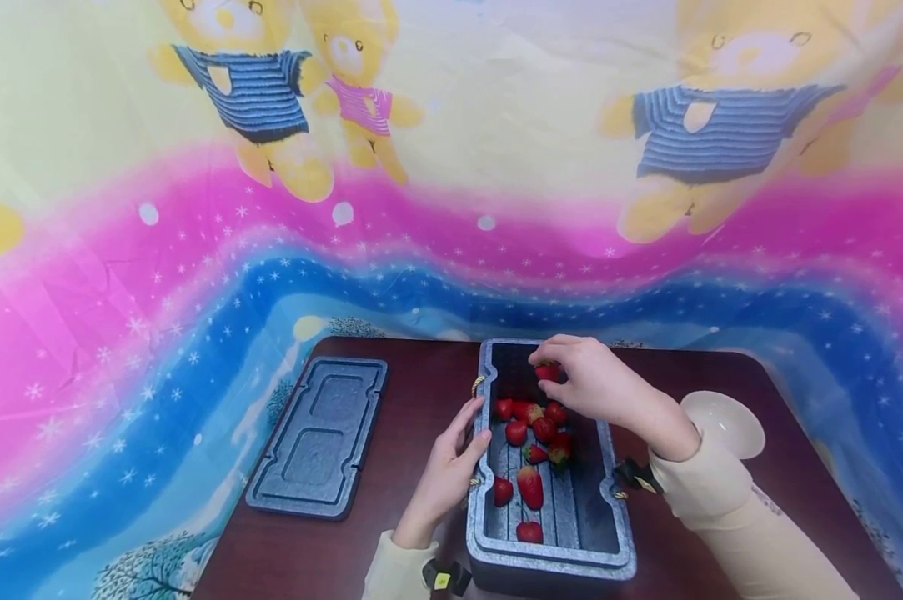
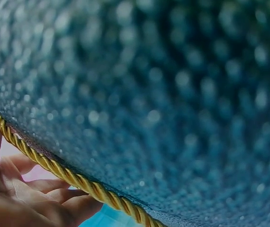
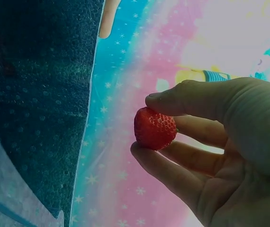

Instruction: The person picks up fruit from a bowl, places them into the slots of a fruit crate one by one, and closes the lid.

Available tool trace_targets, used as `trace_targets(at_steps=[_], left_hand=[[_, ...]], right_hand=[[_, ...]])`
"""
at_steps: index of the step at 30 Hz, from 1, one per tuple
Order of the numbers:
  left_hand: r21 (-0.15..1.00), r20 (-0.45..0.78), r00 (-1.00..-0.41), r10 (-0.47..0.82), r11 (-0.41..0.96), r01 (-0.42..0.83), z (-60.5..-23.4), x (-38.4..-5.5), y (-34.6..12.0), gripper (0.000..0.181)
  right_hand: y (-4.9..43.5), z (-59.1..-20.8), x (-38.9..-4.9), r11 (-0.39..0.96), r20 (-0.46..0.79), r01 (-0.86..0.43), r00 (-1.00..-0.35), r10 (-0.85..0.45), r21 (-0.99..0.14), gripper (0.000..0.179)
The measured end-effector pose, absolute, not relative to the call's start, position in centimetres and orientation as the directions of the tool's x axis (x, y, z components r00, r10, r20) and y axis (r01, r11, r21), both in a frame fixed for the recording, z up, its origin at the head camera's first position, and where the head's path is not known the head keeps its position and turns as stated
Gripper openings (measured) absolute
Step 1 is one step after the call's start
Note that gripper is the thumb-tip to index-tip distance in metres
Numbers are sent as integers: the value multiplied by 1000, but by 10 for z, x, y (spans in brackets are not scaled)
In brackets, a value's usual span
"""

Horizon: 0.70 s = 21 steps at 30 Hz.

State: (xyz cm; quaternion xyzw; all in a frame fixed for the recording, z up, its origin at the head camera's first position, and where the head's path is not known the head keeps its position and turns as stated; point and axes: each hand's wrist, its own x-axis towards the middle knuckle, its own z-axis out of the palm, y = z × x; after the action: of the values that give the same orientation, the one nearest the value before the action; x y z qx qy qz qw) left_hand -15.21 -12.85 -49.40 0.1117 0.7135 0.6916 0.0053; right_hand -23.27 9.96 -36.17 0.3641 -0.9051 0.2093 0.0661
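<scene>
Between thumb and fingertips, my right hand [image 1: 597, 383] pinches a red strawberry [image 3: 154, 128] above the far end of the dark grey foam box [image 1: 544, 560]. Several more strawberries [image 1: 529, 487] lie scattered on the ribbed floor of the box, most of them around its middle. My left hand [image 1: 445, 462] rests its fingers against the box's left rim, thumb apart from the others. In the left wrist view, a twisted gold rope handle [image 2: 85, 182] runs along the box wall in front of that hand's fingers.
A grey foam lid [image 1: 316, 437] with two recessed panels lies flat on the brown table [image 1: 413, 375], left of the box. To the right, partly behind my forearm, stands a white bowl [image 1: 729, 421]. A printed bear curtain [image 1: 459, 192] hangs behind the table.
</scene>
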Motion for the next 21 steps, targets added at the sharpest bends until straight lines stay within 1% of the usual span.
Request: trace_targets(at_steps=[9,16,21], left_hand=[[989,142,-976,167,23,148,-493,-152,-128,54],[985,160,-972,174,33,168,-494,-153,-128,53],[984,166,-971,174,34,174,-493,-153,-128,54]], right_hand=[[101,-361,-231,651,254,-677,-734,-630,-344,32],[111,-359,-231,681,245,-643,-765,-596,-351,33],[128,-359,-231,691,287,-635,-772,-567,-346,31]])
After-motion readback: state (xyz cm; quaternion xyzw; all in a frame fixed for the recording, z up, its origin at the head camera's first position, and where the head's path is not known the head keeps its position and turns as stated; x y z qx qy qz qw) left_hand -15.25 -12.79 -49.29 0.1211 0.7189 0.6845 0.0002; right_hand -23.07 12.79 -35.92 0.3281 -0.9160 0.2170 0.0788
